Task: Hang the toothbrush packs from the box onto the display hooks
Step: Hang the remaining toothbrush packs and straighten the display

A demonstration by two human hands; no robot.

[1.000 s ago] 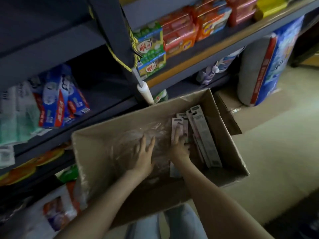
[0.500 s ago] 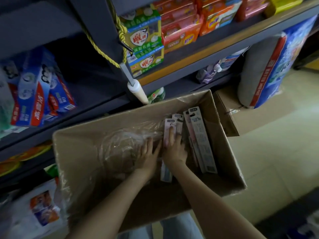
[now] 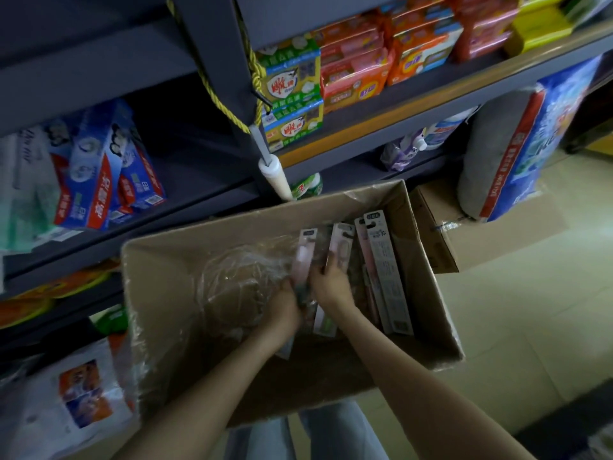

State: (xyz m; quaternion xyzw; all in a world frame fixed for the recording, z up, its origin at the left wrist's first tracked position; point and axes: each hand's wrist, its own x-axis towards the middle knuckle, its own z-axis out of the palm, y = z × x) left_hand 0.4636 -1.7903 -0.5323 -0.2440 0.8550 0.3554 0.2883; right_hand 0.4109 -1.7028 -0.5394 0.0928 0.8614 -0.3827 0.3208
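Gripping the pink toothbrush pack low on its card, my left hand had its fingers wrapped round it. My right hand, just beside, curled its fingers over the edge of a second pack, though blur kept me from judging how firm either hold was. Both packs lay inside the cardboard box, in its right half, tops pointing toward the shelves, and more packs leaned against the right wall. Crumpled clear plastic wrap filled the left half. I judged this to be the pick-up step, with packs being parted from the stack and none yet out of the box. The next move called for lifting one pack clear of the wrap and its neighbours, then lining the hang-hole at its top with a hook. I could make out no hooks from here. Beyond the box stood grey shelving, with toothpaste cartons on the left.
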